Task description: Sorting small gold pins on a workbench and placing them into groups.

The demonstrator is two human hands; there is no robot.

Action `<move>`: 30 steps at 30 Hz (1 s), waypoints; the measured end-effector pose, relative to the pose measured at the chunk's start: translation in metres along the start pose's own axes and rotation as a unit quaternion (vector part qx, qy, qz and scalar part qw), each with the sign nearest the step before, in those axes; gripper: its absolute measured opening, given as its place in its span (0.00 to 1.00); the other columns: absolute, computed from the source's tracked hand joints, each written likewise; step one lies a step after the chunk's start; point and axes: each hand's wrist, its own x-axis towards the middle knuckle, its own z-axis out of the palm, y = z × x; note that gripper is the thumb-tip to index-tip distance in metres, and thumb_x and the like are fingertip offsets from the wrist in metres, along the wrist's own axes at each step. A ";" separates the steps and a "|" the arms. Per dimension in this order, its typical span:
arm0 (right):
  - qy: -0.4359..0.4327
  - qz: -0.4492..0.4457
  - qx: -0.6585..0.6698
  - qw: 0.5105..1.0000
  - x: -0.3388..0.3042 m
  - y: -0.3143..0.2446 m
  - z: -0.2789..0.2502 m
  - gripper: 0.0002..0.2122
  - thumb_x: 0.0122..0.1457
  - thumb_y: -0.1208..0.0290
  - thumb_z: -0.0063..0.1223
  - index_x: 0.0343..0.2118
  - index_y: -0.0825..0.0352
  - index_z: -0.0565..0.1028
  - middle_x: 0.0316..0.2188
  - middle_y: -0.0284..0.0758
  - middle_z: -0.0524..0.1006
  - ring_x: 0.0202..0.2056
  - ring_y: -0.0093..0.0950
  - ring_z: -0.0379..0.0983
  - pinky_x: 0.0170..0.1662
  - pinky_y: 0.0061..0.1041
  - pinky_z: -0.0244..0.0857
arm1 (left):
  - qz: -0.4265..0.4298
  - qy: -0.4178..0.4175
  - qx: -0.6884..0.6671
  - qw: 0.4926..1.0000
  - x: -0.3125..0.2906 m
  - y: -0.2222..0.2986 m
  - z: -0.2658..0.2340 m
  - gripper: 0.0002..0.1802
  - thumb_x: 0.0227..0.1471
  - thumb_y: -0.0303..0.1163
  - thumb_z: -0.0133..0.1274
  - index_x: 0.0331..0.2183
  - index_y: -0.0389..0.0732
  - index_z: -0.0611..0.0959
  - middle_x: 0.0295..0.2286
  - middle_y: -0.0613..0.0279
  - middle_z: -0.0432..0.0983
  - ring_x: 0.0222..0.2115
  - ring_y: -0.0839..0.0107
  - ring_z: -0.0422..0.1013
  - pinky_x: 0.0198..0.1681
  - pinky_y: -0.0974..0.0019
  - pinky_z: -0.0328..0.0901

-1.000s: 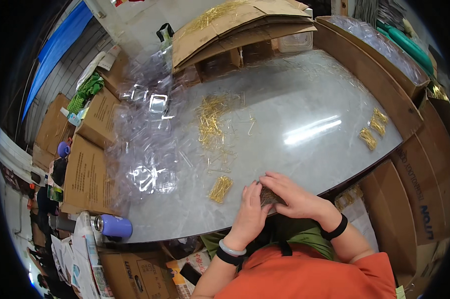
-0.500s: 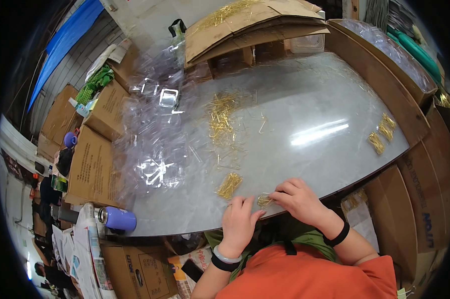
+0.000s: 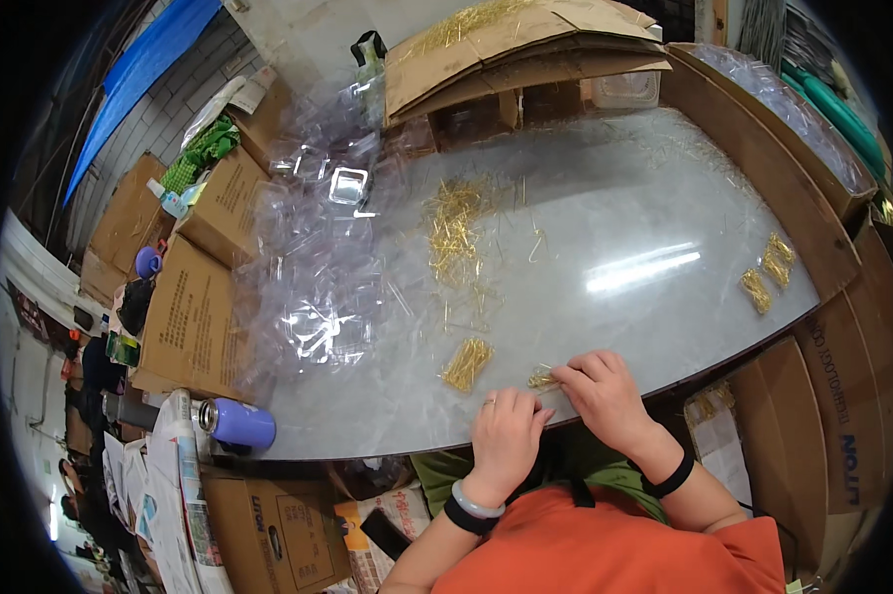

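Note:
At the table's near edge, my right hand [image 3: 605, 400] pinches a small bundle of gold wire pieces [image 3: 541, 376], whose ends poke out past the fingertips. Close beside it, my left hand [image 3: 507, 434] has its fingers and thumb drawn together; what lies between them is too small to make out. Just beyond the left hand rests a neat heap of gold wires [image 3: 467, 364]. Farther off spreads a loose, tangled pile of bent gold wires [image 3: 456, 230]. By the right edge of the table lie finished-looking gold wire bundles [image 3: 755, 291], side by side.
Clear plastic trays [image 3: 323, 257] crowd the grey table's [image 3: 525, 317] left side. A purple flask [image 3: 243, 424] stands at the near left corner. Folded cardboard [image 3: 525, 54] covers the back, and a cardboard wall [image 3: 763, 168] borders the right. Cartons [image 3: 194, 317] stack along the left.
The view has shifted slightly, so the scene sits a little to the right. My left hand's fingers have curled in more, near the bundle; my right hand still grips the wires.

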 end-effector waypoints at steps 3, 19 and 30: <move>-0.032 -0.023 0.018 0.999 0.000 0.002 -0.001 0.14 0.53 0.77 0.56 0.45 0.64 0.78 0.40 0.34 0.75 0.44 0.37 0.71 0.50 0.36 0.66 | 0.015 0.002 0.019 1.000 0.011 0.001 0.004 0.21 0.51 0.33 0.63 0.46 0.37 0.77 0.45 0.50 0.72 0.50 0.50 0.68 0.51 0.50 0.63; -0.062 -0.005 0.095 0.994 -0.009 -0.001 -0.014 0.25 0.46 0.69 0.70 0.50 0.62 0.75 0.48 0.33 0.75 0.52 0.38 0.69 0.56 0.39 0.61 | 0.122 -0.044 -0.061 0.990 0.004 -0.013 0.008 0.27 0.58 0.23 0.52 0.59 0.31 0.70 0.57 0.41 0.66 0.60 0.42 0.61 0.65 0.44 0.56; 0.010 0.088 0.132 0.987 -0.017 -0.035 0.017 0.25 0.55 0.84 0.52 0.58 0.76 0.65 0.61 0.56 0.63 0.61 0.57 0.61 0.63 0.47 0.60 | 0.070 0.025 -0.077 0.994 -0.005 0.000 0.027 0.26 0.55 0.17 0.47 0.56 0.24 0.71 0.55 0.37 0.65 0.60 0.40 0.61 0.65 0.45 0.56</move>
